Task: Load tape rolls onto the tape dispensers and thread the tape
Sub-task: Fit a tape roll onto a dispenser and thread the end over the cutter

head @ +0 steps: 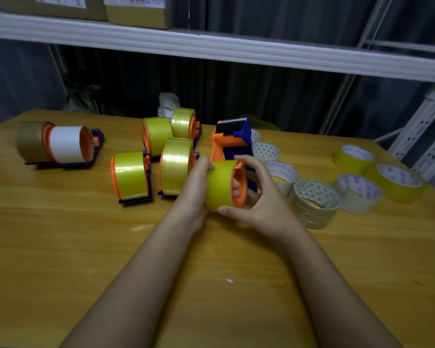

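Note:
An orange and blue tape dispenser (pixel 232 143) lies at the middle of the wooden table (pixel 60 234), its toothed blade end pointing away from me. A yellow tape roll (pixel 219 185) sits on the dispenser's orange hub at the near end. My left hand (pixel 195 187) holds the roll from its left side, fingers reaching into the core. My right hand (pixel 259 197) curls around the roll's right rim, thumb under it.
Several loaded dispensers with yellow rolls (pixel 131 175) stand left of my hands. A further one with brown and white rolls (pixel 58 144) lies at far left. Loose clear and yellow rolls (pixel 314 202) lie to the right. A white shelf (pixel 236 50) hangs overhead.

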A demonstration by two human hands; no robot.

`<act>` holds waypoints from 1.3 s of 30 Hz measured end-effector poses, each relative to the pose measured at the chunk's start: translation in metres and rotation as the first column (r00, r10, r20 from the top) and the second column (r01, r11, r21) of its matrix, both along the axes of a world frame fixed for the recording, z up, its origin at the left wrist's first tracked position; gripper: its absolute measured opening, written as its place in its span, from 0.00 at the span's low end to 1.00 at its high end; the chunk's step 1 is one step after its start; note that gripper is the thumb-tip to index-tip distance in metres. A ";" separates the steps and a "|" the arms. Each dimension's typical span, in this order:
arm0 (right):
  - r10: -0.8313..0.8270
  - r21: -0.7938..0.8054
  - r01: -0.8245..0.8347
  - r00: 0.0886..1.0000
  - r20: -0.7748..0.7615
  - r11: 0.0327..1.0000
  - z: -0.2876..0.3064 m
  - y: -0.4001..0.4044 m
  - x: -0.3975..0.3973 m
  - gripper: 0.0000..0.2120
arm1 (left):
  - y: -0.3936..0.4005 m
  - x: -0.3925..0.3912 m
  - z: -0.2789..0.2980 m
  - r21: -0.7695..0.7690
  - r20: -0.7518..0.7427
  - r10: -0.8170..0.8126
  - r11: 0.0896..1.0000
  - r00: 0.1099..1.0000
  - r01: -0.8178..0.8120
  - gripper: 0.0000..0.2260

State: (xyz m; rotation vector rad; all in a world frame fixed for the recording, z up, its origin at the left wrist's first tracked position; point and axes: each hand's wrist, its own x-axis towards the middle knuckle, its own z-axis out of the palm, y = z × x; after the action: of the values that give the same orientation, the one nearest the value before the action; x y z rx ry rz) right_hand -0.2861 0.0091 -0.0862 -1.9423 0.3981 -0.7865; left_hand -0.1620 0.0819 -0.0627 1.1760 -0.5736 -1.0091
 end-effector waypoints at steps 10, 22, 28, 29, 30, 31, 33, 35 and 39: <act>-0.072 0.047 0.070 0.996 0.044 0.996 0.003 0.000 -0.002 0.37 | 0.002 -0.007 0.004 -0.132 -0.050 -0.081 0.988 0.996 0.073 0.18; -0.050 0.002 0.050 0.999 0.009 0.999 0.002 0.000 -0.004 0.38 | 0.004 -0.010 0.005 -0.060 -0.054 -0.040 0.998 0.998 0.037 0.16; -0.059 -0.219 0.042 0.996 -0.073 0.975 0.003 0.001 -0.003 0.40 | 0.004 -0.004 0.004 -0.006 -0.050 -0.017 1.000 0.999 0.016 0.15; -0.059 -0.254 0.036 0.995 -0.084 0.966 0.003 0.000 -0.003 0.41 | 0.004 -0.004 0.003 -0.006 -0.050 -0.020 1.000 0.999 0.019 0.14; -0.059 -0.286 0.029 0.994 -0.095 0.958 0.003 0.000 -0.004 0.41 | 0.004 -0.003 0.003 -0.008 -0.053 -0.022 1.000 0.998 0.021 0.15; -0.060 -0.309 0.025 0.993 -0.105 0.951 0.003 0.000 -0.004 0.41 | 0.003 -0.002 0.002 -0.010 -0.054 -0.023 1.000 0.998 0.022 0.15; -0.065 -0.336 0.022 0.991 -0.117 0.942 0.003 0.000 -0.004 0.41 | 0.002 -0.001 0.000 -0.005 -0.038 -0.018 1.000 0.999 0.018 0.15; -0.070 -0.339 0.027 0.991 -0.116 0.940 0.001 -0.001 -0.003 0.41 | 0.001 0.000 -0.001 -0.006 -0.035 -0.016 1.000 0.999 0.016 0.15; -0.081 -0.307 0.053 0.994 -0.077 0.950 0.000 -0.002 -0.002 0.41 | 0.001 0.000 -0.003 -0.041 -0.011 -0.028 0.999 1.000 0.027 0.16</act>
State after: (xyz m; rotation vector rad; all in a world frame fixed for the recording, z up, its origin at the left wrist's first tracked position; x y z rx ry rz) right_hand -0.2882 0.0070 -0.0867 -2.2687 0.4172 -0.8464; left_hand -0.1622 0.0829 -0.0657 1.1284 -0.6003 -1.0222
